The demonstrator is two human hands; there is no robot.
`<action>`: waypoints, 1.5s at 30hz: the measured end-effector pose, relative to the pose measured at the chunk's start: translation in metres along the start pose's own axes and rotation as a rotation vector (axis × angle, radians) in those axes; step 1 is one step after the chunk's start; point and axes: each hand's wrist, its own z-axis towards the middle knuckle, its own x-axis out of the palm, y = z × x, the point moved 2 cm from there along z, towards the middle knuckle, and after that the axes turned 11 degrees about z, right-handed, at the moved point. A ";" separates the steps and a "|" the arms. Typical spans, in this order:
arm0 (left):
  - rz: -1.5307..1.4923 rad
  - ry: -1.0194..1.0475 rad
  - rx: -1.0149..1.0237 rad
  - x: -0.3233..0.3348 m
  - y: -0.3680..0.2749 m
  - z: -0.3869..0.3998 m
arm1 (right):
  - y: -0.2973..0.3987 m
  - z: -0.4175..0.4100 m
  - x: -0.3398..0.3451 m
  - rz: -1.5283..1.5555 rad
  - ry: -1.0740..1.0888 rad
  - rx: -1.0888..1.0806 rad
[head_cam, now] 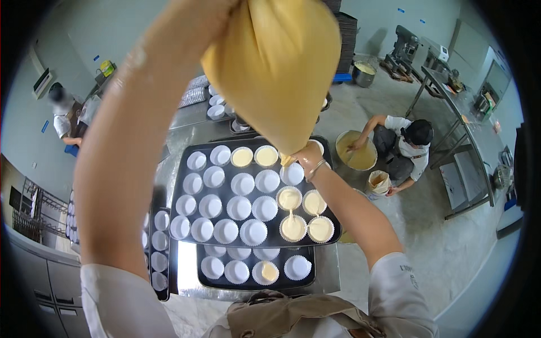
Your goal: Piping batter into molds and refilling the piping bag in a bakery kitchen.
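Observation:
A large piping bag (279, 72) full of yellow batter hangs tip down over a dark baking tray (177, 230). My left hand (226, 8), partly cut off at the top edge, grips the bag's upper part. Low on the bag, near its tip, my right hand (308, 157) is closed around it, above the tray's back right. White fluted paper cups stand in rows on the tray. Several hold pale batter, such as a filled cup (293, 228) at the front right and another filled cup (266, 156) in the back row; many others, like this empty cup (239, 208), hold none.
Beneath lies a second tray (253, 287) with paper cups, on a steel table (329, 270). Another tray (165, 291) stands at the left. At the right a co-worker (408, 143) squats with one hand in a bucket of batter (357, 152). A second person (69, 116) stands far left.

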 end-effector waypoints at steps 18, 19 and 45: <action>-0.646 -0.165 -0.428 0.017 0.050 -0.015 | -0.073 0.028 -0.045 -0.996 0.361 -0.208; -0.643 -0.215 -0.478 0.021 0.056 -0.015 | -0.073 0.028 -0.046 -1.029 0.379 -0.231; -0.236 -0.301 -0.150 -0.052 0.065 -0.038 | -0.083 -0.006 0.052 -0.612 0.368 -0.028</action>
